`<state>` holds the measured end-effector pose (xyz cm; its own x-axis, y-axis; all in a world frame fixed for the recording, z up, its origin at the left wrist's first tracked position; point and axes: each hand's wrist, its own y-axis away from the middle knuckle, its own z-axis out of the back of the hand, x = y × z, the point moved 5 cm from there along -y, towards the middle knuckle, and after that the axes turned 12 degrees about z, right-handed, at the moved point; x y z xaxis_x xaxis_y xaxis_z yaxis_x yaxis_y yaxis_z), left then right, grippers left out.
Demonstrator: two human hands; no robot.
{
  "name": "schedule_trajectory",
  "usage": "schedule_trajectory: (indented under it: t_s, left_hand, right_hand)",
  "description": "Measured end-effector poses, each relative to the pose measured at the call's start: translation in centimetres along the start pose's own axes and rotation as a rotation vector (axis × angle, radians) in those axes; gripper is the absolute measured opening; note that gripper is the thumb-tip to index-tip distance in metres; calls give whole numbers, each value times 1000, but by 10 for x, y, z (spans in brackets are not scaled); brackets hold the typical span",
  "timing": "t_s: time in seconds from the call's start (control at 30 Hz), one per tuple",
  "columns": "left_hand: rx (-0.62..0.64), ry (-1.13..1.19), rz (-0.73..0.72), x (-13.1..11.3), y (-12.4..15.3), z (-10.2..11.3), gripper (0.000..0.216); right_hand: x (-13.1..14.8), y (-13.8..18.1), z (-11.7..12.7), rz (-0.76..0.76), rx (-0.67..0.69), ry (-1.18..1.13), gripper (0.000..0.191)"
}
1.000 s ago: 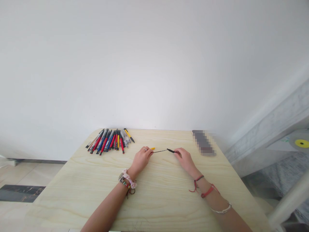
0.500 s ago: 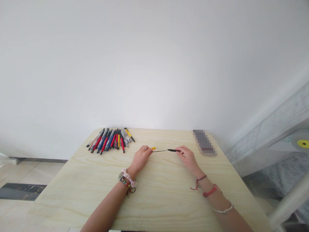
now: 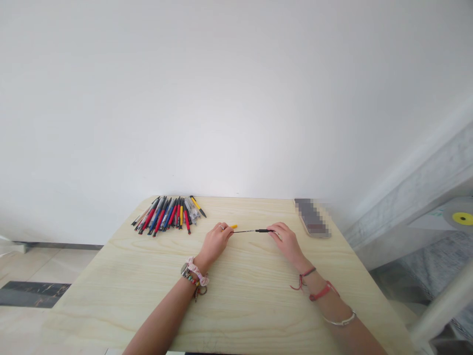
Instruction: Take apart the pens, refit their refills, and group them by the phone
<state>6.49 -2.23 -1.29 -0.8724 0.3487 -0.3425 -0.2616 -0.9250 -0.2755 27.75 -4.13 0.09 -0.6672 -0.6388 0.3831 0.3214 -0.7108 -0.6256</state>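
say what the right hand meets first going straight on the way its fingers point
Beyond the black pen piece it holds, the right hand would probably meet the thin dark rod first, then the left hand; exact depth is unclear from one view.

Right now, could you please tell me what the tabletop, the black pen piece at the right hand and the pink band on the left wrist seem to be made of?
Tabletop: wood or wood-look laminate, smooth-looking, with pale grain.
Black pen piece: probably plastic, from its even colour and slim shape; too small to judge finish.
Pink band: likely soft fabric, given its gathered folds.
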Motion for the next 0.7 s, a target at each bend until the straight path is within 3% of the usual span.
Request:
schedule_trajectory:
  t_s: [0.7]
  left_hand:
    - [15,25,-39,-8,2,3,21]
  right_hand:
    - [8,-1,-1,23,28,-64,16]
